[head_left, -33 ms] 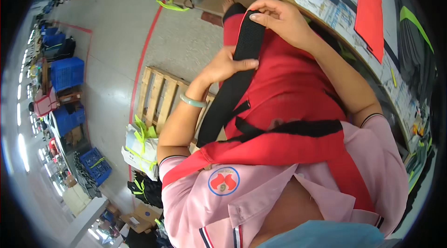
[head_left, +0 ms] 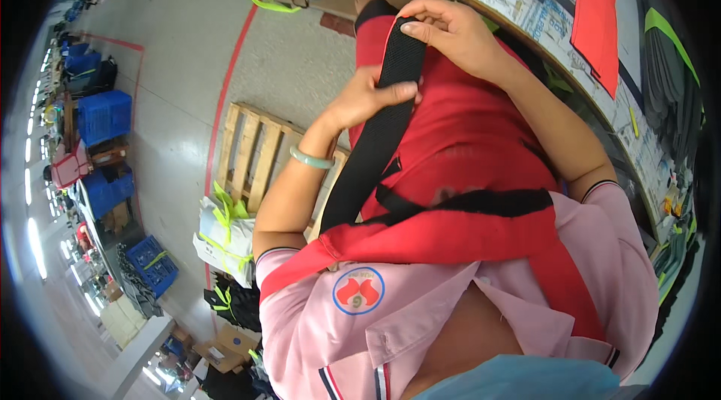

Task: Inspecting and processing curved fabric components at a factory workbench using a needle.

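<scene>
A long black fabric strip (head_left: 364, 156) with a red edge along its upper part slants across the front of my red apron (head_left: 473, 122). Its upper end is pinched between the thumb and fingers of my right hand (head_left: 454, 32). Lower down, my left hand (head_left: 364, 102) grips the strip with the thumb on top and most fingers hidden behind it. From there the strip runs down toward my left elbow, where its lower end passes out of sight at the apron's top. A pale green bangle (head_left: 310, 159) circles my left wrist.
A worktable (head_left: 526, 17) on the right bears a red fabric piece (head_left: 595, 24) and a stack of dark grey pieces (head_left: 668, 69). On the floor to the left are a wooden pallet (head_left: 255, 148), a tied white bag (head_left: 225, 231) and blue crates (head_left: 105, 116).
My left thumb has shifted slightly upward on the strip. The whole view has moved a little; both hands keep their hold.
</scene>
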The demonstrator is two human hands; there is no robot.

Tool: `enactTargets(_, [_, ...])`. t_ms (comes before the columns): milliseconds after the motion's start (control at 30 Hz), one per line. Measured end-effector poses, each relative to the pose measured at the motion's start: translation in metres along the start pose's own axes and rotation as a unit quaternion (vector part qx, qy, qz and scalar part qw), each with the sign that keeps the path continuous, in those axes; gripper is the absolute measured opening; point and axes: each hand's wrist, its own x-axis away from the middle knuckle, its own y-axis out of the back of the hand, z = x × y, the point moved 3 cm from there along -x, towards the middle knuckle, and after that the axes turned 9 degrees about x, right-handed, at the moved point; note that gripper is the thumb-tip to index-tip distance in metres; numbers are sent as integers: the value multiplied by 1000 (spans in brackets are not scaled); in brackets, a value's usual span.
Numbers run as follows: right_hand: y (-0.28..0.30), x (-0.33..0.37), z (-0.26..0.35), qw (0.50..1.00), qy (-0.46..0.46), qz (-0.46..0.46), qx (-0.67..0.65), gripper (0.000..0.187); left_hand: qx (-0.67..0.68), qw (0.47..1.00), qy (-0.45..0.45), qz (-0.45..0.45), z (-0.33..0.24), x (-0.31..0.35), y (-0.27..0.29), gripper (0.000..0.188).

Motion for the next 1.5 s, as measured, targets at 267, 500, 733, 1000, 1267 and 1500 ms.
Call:
enactTargets(267, [-16,14,-18,994,-33,-71,80,22,60,998,-4,-30,1,-25,-29,16])
enactTargets(500, [8,18,-51,993,-51,-27,-107,33,183,983,25,-2,10,-30,-26,25])
enactTargets(733, [-2,26,-46,994,-91,-56,19,37,130,991,7,15,10,-46,-38,25])
enactTargets(1000, [17,44,-50,995,-56,-57,54,40,104,994,17,31,7,-63,-42,25])
enactTargets(1267, [87,86,-58,968,-114,-197,103,32,117,987,29,105,-1,-81,-55,25])
enactTargets(1500, [307,281,-139,659,-163,-442,586,33,217,962,18,164,-14,-92,-64,28])
